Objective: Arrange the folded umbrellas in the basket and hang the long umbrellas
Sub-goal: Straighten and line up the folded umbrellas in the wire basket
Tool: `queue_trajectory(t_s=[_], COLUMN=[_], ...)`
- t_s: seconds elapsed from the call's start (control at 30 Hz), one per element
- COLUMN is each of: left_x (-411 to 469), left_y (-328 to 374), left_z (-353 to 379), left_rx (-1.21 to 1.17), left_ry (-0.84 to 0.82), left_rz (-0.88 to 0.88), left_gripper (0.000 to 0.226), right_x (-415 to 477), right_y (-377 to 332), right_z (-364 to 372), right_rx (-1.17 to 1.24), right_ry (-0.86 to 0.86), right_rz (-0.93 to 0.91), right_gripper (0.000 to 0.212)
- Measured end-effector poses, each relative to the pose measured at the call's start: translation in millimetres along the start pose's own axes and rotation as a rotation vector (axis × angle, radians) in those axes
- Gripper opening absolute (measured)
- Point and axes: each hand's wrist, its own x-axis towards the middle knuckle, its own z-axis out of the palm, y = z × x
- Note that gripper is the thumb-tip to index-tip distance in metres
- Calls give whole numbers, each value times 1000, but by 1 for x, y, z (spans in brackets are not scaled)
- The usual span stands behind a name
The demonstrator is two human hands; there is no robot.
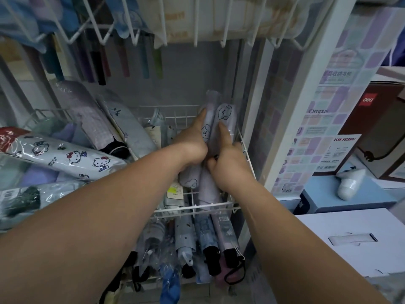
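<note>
While folded umbrellas are being arranged, two pale lilac puppy-print folded umbrellas in clear plastic (226, 116) are held touching at the right edge of the white wire basket (175, 209), one gripped by the left hand (192, 140), one by the right hand (229, 160). Next, judged: both laid flat, then released.

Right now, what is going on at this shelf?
A person is tidying a white wire basket. The left hand grips one lilac umbrella with a puppy print. The right hand grips a second lilac umbrella beside it. Both umbrellas are at the basket's right end. More folded umbrellas lie below it.
</note>
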Motion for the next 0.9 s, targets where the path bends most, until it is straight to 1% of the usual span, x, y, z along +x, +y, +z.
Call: queue_trajectory(t_s=[0.07, 0.13, 0.27, 0.37, 0.47, 0.53, 0.6, 0.67, 0.73, 0.8, 0.83, 0.9], left_x=[-3, -7, -19, -29, -36, -39, -42, -43, -45, -48, -51, -55], left_y=[0, -1, -6, -8, -8, -8, -7, -8, -11, -9, -7, -1], left_z=[0, 0, 2, 1, -3, -4, -3, -2, -1, -1, -3, -9], left_rx=[57, 83, 143, 235, 348, 420, 427, 428, 469, 511, 533, 599], left_ry=[-3, -14, -93, -138, -173, -177, -169, -167, -178, -175, -189, -291], left_rz=[-19, -7, 28, 7, -68, -88, -69, -51, -54, -43, -25, 39], left_gripper=[96, 91, 83, 80, 82, 82, 72, 62, 61, 63, 61, 45], right_x=[0, 4, 13, 14, 17, 18, 15, 14, 17, 22, 25, 29], right_y=[-4, -12, -22, -25, -25, -21, -16, -12, -10, -7, -6, -5], right_z=[-6, -12, -27, -28, -23, -18, -12, -8, -3, 1, 4, 7], right_rx=[-10, -83, -251, -349, -408, -418, -421, -454, -514, -567, -586, -602], right_ry=[35, 29, -83, -129, -193, -222, -254, -302, -380, -445, -450, -431], right_rz=[-21, -23, 48, 43, 79, 85, 62, 47, 54, 76, 66, 37], right_gripper=[87, 81, 74, 82, 89, 87, 81, 81, 88, 88, 84, 77])
